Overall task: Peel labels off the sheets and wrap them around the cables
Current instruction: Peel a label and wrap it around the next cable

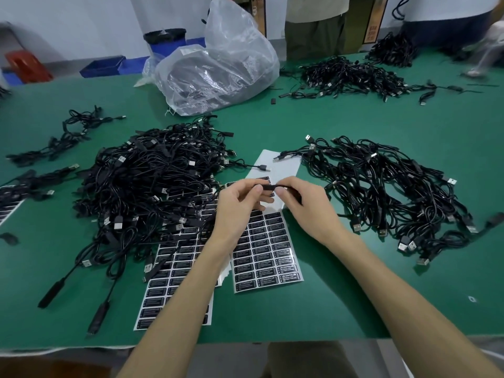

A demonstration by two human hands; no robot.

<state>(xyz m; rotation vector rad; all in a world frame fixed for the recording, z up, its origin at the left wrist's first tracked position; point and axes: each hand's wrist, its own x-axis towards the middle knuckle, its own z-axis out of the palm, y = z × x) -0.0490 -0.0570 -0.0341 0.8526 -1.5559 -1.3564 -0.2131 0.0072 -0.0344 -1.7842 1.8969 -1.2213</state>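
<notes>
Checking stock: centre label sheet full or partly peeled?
Partly peeled: label sheet top is bare white backing; lower rows hold black labels.

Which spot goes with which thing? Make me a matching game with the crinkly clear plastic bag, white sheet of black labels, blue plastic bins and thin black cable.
Things:
1 crinkly clear plastic bag
2 white sheet of black labels
3 blue plastic bins
4 thin black cable

Places:
A pinched between left hand and right hand
B beyond the green table, far left
C flat between the forearms
D far middle of table

Pairs: 1-D, 2-C, 3-B, 4-A
</notes>
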